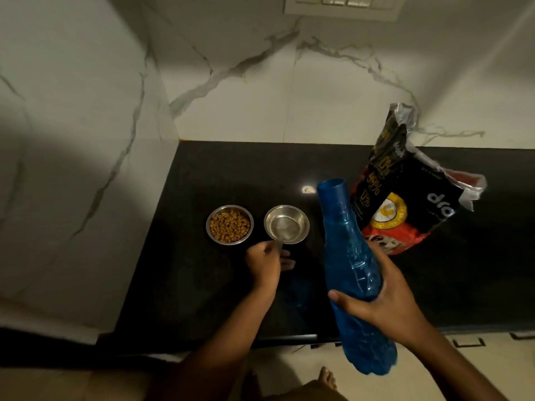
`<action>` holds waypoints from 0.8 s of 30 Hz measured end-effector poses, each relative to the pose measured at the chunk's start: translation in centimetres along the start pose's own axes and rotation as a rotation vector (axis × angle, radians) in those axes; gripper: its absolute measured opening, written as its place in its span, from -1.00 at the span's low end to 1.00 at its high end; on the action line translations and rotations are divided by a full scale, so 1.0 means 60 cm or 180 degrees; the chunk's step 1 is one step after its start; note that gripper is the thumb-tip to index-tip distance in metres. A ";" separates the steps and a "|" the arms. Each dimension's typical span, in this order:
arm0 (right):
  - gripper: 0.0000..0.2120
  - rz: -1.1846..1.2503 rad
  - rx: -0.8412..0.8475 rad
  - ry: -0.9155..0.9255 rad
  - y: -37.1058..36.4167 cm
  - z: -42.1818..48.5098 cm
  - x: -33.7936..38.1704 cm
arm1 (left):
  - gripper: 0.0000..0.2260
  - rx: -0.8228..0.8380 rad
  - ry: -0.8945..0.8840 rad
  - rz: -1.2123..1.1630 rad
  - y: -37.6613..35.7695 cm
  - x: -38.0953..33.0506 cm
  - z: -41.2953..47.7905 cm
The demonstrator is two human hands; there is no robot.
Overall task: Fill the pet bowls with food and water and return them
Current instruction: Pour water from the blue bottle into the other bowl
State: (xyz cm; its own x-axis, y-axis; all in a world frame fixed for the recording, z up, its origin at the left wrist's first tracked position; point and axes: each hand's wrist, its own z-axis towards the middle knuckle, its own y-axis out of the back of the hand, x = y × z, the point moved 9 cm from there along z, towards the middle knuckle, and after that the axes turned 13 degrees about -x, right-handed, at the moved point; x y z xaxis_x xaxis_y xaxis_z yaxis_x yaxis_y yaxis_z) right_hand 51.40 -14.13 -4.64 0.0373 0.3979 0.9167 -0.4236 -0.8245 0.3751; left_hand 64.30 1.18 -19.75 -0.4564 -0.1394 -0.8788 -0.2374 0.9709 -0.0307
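Note:
Two small steel bowls stand side by side on the black counter (202,175). The left bowl (229,224) is full of brown kibble. The right bowl (286,224) looks to hold a little clear water. My left hand (265,263) pinches the near rim of the right bowl. My right hand (373,302) grips a blue plastic bottle (351,273) around its middle. The bottle has no cap, is held above the counter's front edge, and leans with its open neck up and toward the bowls.
An opened black and red pet food bag (405,198) leans against the marble wall to the right of the bowls. A marble side wall (86,140) closes the counter's left end. A switch plate (344,4) is high on the back wall. A bare foot (327,377) shows on the floor tiles below.

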 end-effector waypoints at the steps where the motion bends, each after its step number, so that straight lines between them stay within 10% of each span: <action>1: -0.26 -0.0032 0.0021 -0.0049 -0.001 -0.002 -0.005 | -0.84 -0.0027 0.0114 -0.0026 -0.002 0.006 0.005; 24: -0.29 -0.0324 0.0438 -0.0824 -0.031 -0.003 -0.091 | -0.84 -0.0060 0.0704 -0.0548 -0.015 0.022 0.036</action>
State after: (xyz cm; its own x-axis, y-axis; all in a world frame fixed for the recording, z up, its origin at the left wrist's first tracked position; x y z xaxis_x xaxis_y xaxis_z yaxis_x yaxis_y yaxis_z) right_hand 51.79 -14.70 -10.38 0.3099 0.3800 0.8715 -0.2801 -0.8395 0.4657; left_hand 65.78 0.51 -21.92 -0.5836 -0.3431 -0.7360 -0.3425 0.9258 -0.1600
